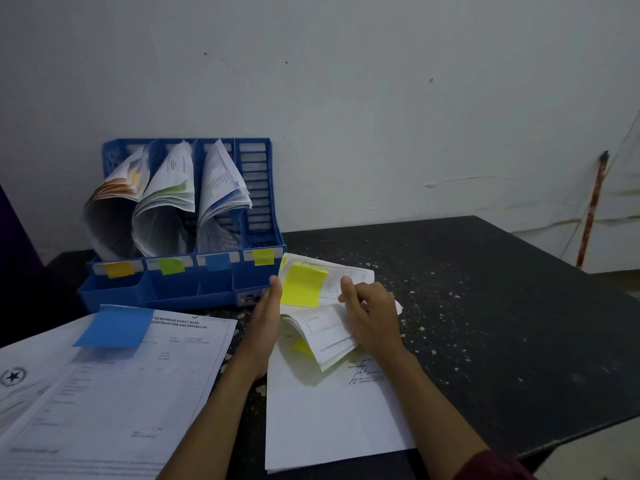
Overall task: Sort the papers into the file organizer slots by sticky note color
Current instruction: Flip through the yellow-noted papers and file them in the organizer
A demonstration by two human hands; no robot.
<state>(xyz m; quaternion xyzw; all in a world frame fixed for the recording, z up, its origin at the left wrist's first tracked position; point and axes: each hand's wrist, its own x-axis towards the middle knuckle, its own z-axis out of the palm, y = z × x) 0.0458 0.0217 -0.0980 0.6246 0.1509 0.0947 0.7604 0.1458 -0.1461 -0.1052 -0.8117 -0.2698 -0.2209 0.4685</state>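
Head view: a blue file organizer point(180, 278) stands at the back left of the dark, speckled worktop point(485, 289), against the wall. Its four slots carry front labels: an orange note point(119, 269), a green note point(171, 265), a blue note point(218, 262) and a yellow note point(263, 257). Curled papers stand in the orange, green and blue slots.

Just in front of the organizer's right end, the bundle of papers point(329, 327) is bent upward, with a yellow sticky note point(304, 285) on its top sheet. The left hand point(268, 317) has a wide grip, its fingers straight and laid against the bundle's left edge. The right hand point(370, 317) has its grip closed on the bundle's right side, fingers curled over the folded sheets. Under the bundle lies a white sheet point(329, 417) with a signature. To the left, a separate pile of papers point(114, 393) lies flat, topped by a blue sticky note point(114, 327).
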